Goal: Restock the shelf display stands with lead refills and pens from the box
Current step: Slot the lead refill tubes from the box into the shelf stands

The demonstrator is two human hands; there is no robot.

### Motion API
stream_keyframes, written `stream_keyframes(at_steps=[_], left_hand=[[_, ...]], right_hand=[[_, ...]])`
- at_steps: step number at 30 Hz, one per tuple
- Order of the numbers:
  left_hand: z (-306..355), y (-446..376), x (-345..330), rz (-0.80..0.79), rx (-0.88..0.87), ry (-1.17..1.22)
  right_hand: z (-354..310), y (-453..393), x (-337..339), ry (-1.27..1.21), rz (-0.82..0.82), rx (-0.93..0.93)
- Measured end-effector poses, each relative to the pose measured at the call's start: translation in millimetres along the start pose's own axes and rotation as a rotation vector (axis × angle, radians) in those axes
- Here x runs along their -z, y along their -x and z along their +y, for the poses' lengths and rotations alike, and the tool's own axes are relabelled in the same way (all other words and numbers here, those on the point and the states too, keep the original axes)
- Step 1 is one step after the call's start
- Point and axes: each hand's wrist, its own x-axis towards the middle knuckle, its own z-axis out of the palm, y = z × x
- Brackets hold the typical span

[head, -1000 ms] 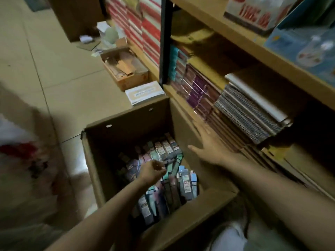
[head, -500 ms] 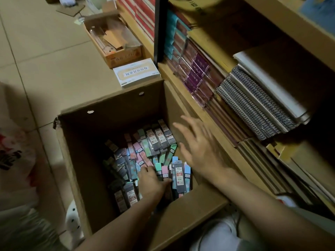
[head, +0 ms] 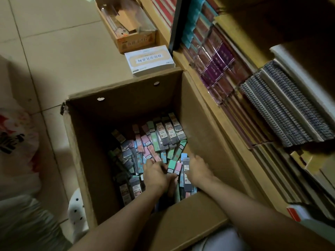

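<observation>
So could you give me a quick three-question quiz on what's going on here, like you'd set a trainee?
1. True or false: both hands, the left hand and the right hand, are down inside the cardboard box.
2. Multiple choice: what mostly fills the box? A) spiral notebooks B) lead refill packs C) loose paper
3. Fill in: the white printed carton lies on the floor just beyond the box's ____ wall.

Key: 1 true; 2 B; 3 far.
</observation>
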Motion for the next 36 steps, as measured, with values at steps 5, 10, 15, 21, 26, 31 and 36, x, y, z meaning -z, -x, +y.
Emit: stream_keyframes(at_steps=[5, 10, 15, 21, 26, 31, 36], left_hand=[[4, -3, 6, 0.061, 0.039, 0.329], [12, 7, 10, 0.118, 0.098, 0.549], [18, 20, 17, -0.005, 0.113, 0.839], [21, 36, 30, -0.215, 0.062, 0.941], [8, 32, 30, -0.118, 0.210, 0.929], [0, 24, 23, -0.066, 0.293, 0.951], [-4, 20, 18, -0.058, 0.339, 0.992]], right_hand=[[-14, -13, -2, 0.067, 0.145, 0.020], [-15, -9, 8, -0.050, 0.269, 0.065], [-21, -9, 16, -0.600, 0.261, 0.133], [-30, -11, 5, -0.979, 0.076, 0.040], [-19, -16, 2, -0.875, 0.115, -0.038], [-8, -18, -10, -0.174, 0.125, 0.011], [-6, -29, -19, -0.212, 0.104, 0.030]])
